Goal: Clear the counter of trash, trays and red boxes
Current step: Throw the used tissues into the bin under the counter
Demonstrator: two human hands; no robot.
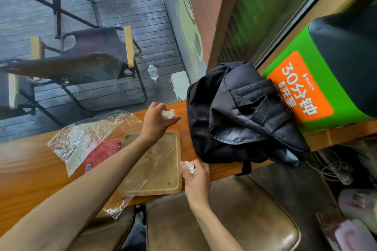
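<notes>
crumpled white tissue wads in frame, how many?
2. One wad held in the left hand above the counter; another wad in the right hand at the counter's near edge. More may hide under the plastic bag.

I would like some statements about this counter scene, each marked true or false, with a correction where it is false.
1. The left hand holds a crumpled white tissue. True.
2. The right hand is empty. False: its grip is on another white tissue wad.
3. The wooden tray lies on the counter, partly covered by clear plastic film. True.
4. The black backpack hangs on the chair outside. False: it lies on the counter, to the right of the tray.
5. A red package lies under the clear plastic wrap left of the tray. True.
</notes>
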